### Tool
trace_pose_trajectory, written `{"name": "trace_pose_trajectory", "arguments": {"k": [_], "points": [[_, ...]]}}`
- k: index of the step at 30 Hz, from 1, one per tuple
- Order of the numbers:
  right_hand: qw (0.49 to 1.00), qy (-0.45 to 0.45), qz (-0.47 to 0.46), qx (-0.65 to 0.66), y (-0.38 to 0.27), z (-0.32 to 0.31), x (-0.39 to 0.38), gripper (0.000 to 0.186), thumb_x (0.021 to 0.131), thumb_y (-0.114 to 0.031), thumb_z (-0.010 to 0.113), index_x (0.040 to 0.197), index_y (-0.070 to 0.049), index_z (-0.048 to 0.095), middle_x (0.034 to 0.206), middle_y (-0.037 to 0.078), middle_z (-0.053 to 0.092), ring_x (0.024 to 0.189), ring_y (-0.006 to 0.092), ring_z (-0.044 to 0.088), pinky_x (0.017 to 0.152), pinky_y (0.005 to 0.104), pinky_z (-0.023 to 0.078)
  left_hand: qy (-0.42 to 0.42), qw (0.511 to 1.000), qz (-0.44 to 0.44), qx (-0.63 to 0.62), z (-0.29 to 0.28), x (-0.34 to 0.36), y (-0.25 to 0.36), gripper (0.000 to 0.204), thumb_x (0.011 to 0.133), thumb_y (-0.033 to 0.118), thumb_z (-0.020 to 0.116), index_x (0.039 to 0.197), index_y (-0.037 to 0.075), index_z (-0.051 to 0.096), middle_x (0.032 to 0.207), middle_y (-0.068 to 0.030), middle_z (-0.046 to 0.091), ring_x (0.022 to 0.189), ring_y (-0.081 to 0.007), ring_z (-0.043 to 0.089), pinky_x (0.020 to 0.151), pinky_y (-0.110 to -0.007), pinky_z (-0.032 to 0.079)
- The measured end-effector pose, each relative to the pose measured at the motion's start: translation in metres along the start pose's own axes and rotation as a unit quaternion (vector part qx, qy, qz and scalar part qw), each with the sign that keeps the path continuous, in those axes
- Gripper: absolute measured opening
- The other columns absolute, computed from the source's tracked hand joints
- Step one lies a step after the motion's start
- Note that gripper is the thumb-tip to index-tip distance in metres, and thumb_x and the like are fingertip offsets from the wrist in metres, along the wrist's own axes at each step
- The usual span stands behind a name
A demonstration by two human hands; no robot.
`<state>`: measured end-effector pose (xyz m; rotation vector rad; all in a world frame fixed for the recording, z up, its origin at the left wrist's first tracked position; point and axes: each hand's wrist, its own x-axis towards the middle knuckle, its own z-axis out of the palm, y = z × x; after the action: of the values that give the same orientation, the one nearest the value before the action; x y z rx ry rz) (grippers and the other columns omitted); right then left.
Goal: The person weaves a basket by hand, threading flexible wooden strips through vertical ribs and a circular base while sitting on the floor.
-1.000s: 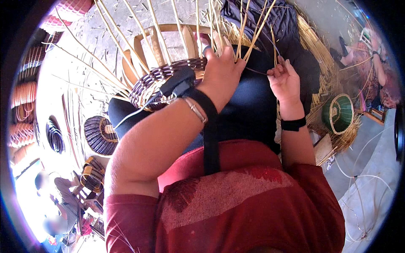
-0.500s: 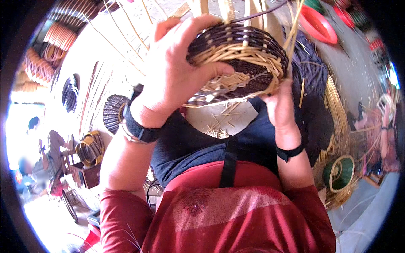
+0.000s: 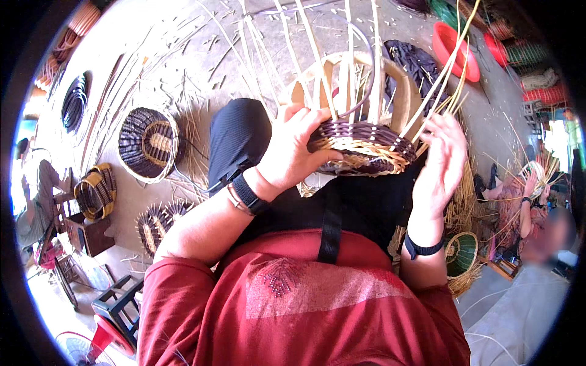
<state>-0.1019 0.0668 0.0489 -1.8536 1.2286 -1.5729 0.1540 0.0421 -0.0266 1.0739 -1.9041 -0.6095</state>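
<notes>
A part-woven basket [image 3: 363, 131] of dark brown and pale cane is held tilted above my lap, with long pale stakes rising from its far side. My left hand [image 3: 299, 146] grips its left side, thumb over the near edge and fingers round the outside. Just off the right side is my right hand [image 3: 442, 158], its fingers apart and slightly curled beside several loose pale cane strands [image 3: 448, 70]. Whether those fingers touch a strand is hard to make out. A dark strand [image 3: 368, 61] loops up among the stakes.
A dark oval basket [image 3: 174, 131] stands on the floor to the left, near a coil of dark cane [image 3: 76, 104]. A red basin [image 3: 455, 52] lies far right. At right, a green basket [image 3: 461, 256] sits near another person's hand [image 3: 530, 183]. A dark stool [image 3: 119, 302] stands lower left.
The basket now shows more of its outer wall and upright stakes. My right hand has come off its right edge and opened. My left hand still holds on, and the view has widened.
</notes>
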Motion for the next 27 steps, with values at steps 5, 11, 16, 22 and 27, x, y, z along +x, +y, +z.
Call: {"name": "trace_pose_trajectory", "arguments": {"k": [5,11,16,22,27], "points": [[0.981,-0.109,0.082,0.137,-0.037,0.068,0.058,0.059,0.098,-0.009,0.069,0.149,0.004,0.041,0.127,0.014,0.062,0.107,0.0184,0.062,0.095,0.032,0.053,-0.053,0.985,0.002,0.165,-0.038,0.016,0.021,0.064,0.081,0.041,0.083,0.135,0.015,0.061,0.116,-0.0101,0.063,0.118,-0.0319,0.056,0.108,-0.053,0.034],[0.912,-0.237,0.213,0.259,-0.022,0.08,0.072,0.035,0.113,-0.028,0.045,0.132,-0.003,0.062,0.077,-0.003,0.055,0.065,0.0055,0.043,0.06,0.0217,0.037,0.046,0.993,-0.063,-0.091,-0.051,0.068,-0.013,0.037,0.101,0.034,0.063,0.12,0.001,0.065,0.108,-0.0205,0.062,0.101,-0.0395,0.06,0.089,-0.046,0.049],[0.914,-0.232,0.255,0.215,-0.034,0.083,0.054,0.04,0.113,-0.028,0.042,0.129,0.004,0.06,0.064,-0.008,0.034,0.056,0.004,0.031,0.057,0.0227,0.032,-0.043,0.94,-0.241,-0.237,-0.078,0.154,-0.023,0.067,0.106,0.058,0.04,0.145,0.006,0.059,0.144,-0.0098,0.063,0.139,-0.0243,0.051,0.121,-0.037,0.029],[0.915,-0.206,0.263,0.229,-0.027,0.073,0.048,0.045,0.112,-0.03,0.044,0.13,0.008,0.06,0.061,-0.008,0.033,0.055,0.0048,0.03,0.056,0.0234,0.028,0.053,0.963,0.083,-0.252,-0.141,0.261,-0.025,0.029,0.1,0.026,0.054,0.121,0.009,0.065,0.124,-0.015,0.066,0.117,-0.0209,0.059,0.107,-0.039,0.043],[0.907,-0.146,0.287,0.272,-0.025,0.077,0.037,0.046,0.113,-0.033,0.04,0.128,0.007,0.059,0.059,-0.006,0.029,0.054,0.0069,0.028,0.057,0.0266,0.031,0.18,0.913,-0.129,-0.342,-0.254,0.304,-0.033,0.038,0.097,0.04,0.066,0.125,0.014,0.066,0.131,-0.003,0.063,0.108,-0.0176,0.061,0.09,-0.042,0.052]]}}
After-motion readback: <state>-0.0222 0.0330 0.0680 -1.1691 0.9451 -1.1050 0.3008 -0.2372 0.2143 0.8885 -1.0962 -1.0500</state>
